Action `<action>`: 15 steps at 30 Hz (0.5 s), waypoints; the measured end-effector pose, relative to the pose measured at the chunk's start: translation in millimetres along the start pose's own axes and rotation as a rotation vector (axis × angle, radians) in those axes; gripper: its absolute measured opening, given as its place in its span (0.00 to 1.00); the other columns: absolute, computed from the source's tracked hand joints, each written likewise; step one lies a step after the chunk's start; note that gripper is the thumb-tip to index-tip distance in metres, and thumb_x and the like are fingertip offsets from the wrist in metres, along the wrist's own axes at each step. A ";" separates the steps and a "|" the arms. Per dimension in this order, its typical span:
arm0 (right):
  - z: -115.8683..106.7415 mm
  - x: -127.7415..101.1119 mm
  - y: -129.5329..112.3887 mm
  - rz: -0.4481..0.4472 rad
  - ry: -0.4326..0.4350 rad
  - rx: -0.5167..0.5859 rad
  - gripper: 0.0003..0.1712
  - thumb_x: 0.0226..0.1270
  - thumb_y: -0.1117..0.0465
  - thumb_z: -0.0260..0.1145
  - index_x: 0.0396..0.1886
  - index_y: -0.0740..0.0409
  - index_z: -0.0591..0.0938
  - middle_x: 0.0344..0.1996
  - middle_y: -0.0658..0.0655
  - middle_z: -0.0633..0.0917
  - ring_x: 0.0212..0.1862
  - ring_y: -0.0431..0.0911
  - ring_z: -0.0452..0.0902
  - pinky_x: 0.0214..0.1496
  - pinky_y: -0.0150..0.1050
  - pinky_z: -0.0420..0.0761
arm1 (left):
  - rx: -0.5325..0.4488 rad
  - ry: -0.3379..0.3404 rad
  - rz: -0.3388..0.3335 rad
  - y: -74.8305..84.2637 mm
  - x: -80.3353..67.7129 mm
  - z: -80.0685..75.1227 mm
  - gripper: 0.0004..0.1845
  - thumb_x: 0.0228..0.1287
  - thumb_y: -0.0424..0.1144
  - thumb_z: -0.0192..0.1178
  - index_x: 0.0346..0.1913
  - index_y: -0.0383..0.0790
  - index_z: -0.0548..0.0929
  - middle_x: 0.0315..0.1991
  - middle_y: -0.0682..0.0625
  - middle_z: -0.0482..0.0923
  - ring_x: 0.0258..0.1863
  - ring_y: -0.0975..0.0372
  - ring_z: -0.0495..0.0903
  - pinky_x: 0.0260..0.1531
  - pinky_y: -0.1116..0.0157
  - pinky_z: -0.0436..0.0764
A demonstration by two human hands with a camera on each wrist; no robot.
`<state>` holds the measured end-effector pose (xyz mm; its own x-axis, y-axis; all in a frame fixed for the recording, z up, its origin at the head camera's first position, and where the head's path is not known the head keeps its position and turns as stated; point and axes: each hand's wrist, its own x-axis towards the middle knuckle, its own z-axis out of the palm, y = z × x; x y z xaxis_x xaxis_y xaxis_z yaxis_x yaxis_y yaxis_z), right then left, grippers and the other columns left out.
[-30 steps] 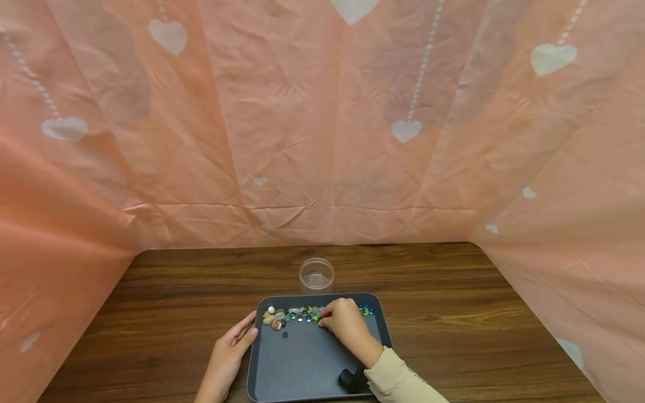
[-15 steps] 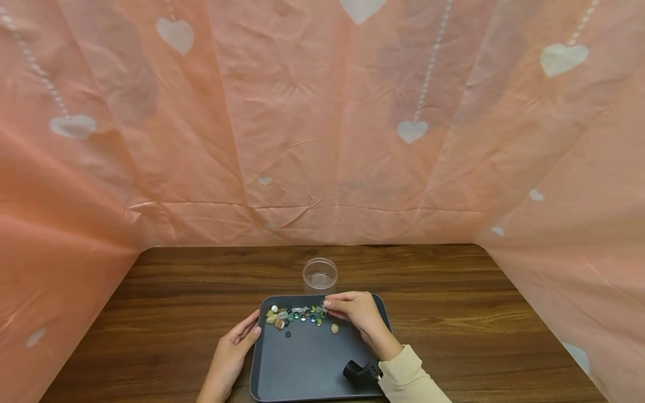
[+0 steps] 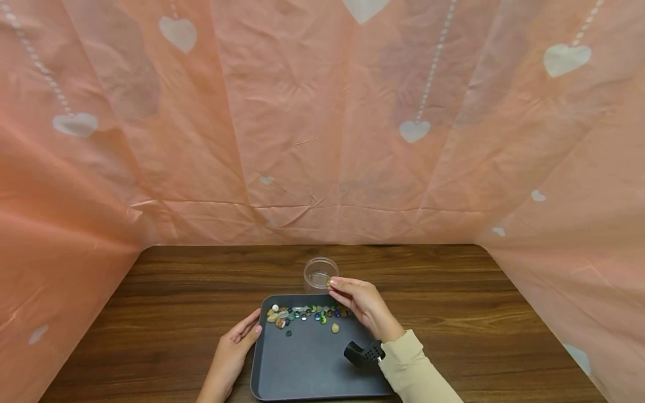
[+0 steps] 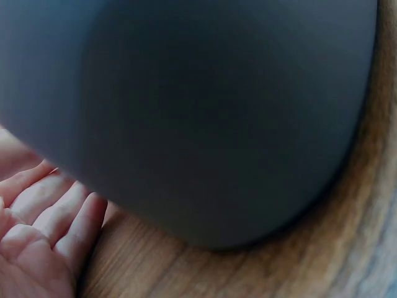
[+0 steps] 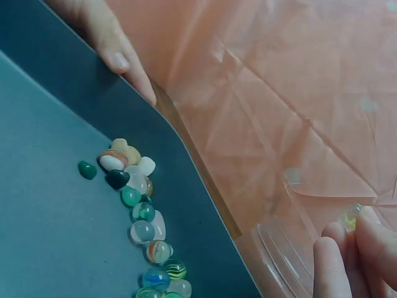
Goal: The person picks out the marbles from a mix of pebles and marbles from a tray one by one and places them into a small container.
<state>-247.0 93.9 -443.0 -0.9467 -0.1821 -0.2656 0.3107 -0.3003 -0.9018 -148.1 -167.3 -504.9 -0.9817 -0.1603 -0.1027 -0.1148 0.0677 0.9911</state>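
A glass marble, clear with yellow in it (image 5: 351, 217), is pinched between the fingertips and thumb of my right hand (image 3: 365, 305). That hand is beyond the tray's far wall, right at the near side of a clear round jar (image 3: 320, 264). At the left rim of the dark grey tray (image 3: 312, 366), my left hand (image 3: 229, 350) rests with its thumb by the edge and fingers along the outside. In the left wrist view its loosely bent fingers (image 4: 56, 208) lie beside the tray's wall. Several marbles (image 5: 144, 231) and polished stones (image 5: 113, 161) lie along the far side inside the tray.
A single beige stone (image 3: 335, 328) and a dark green stone (image 3: 289, 333) sit apart from the row. A black strap-like device (image 3: 363, 352) is on the right wrist. The wooden table (image 3: 191, 274) is enclosed by pink cloth (image 3: 292, 112) with hearts.
My right hand has moved from the tray's far row up to the jar with a marble. A beige stone now shows on the tray where that hand was. The left hand stays at the rim.
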 end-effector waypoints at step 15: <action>20.6 19.6 -21.5 -0.378 0.177 -0.726 0.09 0.58 0.64 0.75 0.36 0.66 0.91 0.32 0.61 0.91 0.25 0.35 0.80 0.29 0.29 0.81 | 0.004 0.002 -0.006 -1.0 0.9 -0.1 0.27 0.70 0.43 0.62 0.68 0.36 0.73 0.67 0.41 0.74 0.62 0.66 0.75 0.51 0.83 0.72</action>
<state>-270.4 77.5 -421.8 -0.9943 -0.0223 0.1043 -0.1049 0.3772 -0.9202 -148.9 -167.6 -505.9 -0.9807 -0.1623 -0.1089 -0.1216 0.0702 0.9901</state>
